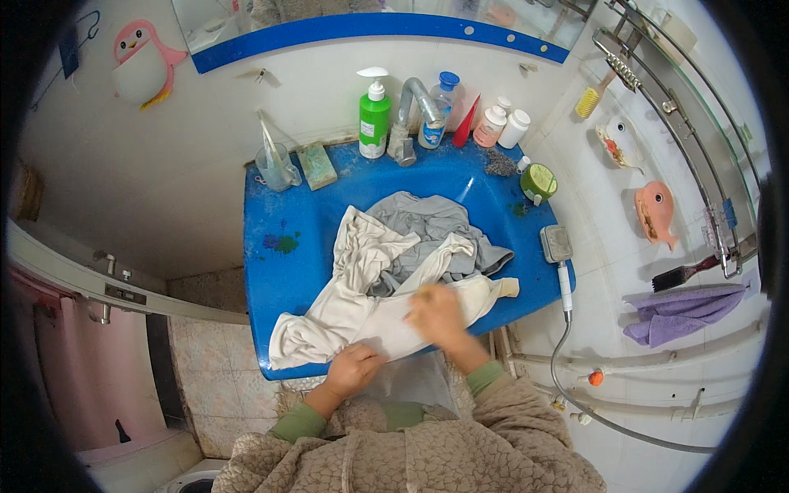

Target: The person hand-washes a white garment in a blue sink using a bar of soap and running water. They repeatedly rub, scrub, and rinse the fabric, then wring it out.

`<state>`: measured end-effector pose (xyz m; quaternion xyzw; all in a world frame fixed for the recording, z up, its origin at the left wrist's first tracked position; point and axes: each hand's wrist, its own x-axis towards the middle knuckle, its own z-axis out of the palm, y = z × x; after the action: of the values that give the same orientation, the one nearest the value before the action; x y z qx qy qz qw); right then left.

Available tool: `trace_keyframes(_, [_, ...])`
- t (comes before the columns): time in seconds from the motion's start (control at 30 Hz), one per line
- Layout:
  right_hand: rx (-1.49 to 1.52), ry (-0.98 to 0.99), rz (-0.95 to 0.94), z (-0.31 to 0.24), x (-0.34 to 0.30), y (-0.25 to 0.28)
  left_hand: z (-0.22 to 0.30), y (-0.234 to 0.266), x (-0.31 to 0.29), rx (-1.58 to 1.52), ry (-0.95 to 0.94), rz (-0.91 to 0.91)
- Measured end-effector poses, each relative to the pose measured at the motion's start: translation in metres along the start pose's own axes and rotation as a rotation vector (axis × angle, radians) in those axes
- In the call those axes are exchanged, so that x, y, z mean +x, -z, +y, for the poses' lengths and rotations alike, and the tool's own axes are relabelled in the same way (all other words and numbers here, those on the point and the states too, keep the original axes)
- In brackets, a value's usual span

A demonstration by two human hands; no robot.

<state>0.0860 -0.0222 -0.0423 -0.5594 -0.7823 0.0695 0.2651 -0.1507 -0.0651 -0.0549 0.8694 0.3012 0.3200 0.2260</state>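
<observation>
A white garment point(374, 316) lies spread over the front of the blue washbasin point(275, 214), one sleeve-like end hanging toward the left rim. Behind it, a grey garment point(419, 218) sits bunched in the bowl. My left hand point(355, 370) is closed on the white garment's near edge at the basin's front. On top of the same cloth, my right hand point(437, 316) is curled and smeared by motion. Its fingers look closed, with a yellowish patch at their tips; what they hold cannot be made out.
Along the back rim stand a green pump bottle point(374, 123), the faucet point(407, 119), several small bottles, a soap bar point(317, 166) and a cup point(278, 168). A shower head point(556, 244) with its hose rests at the right rim. A purple towel point(682, 316) hangs at the right wall.
</observation>
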Motion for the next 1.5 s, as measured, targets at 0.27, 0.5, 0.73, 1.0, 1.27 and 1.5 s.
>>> trace_keyframes(0.27, [-0.131,-0.045,0.025,-0.034,-0.007,0.001,0.002,-0.008,0.008,-0.031,-0.018,0.049])
trace_keyframes(0.5, [-0.252,-0.354,0.026,0.043,-0.011,0.02,-0.001,-0.006,-0.002,0.004,0.004,-0.003])
trace_keyframes(0.73, [-0.468,-0.358,0.275,0.056,-0.006,0.026,0.005,-0.007,0.004,0.004,0.028,0.011])
trace_keyframes(1.0, [-0.395,-0.054,-0.025,-0.029,-0.013,-0.013,0.0,-0.007,0.002,-0.003,-0.005,0.019])
trace_keyframes(1.27, [-0.525,-0.42,0.196,0.088,-0.011,0.028,0.0,-0.009,0.0,0.014,-0.017,0.07])
trace_keyframes(1.5, [-0.246,0.079,-0.028,-0.051,-0.015,-0.023,-0.002,-0.011,0.001,0.019,-0.001,0.02])
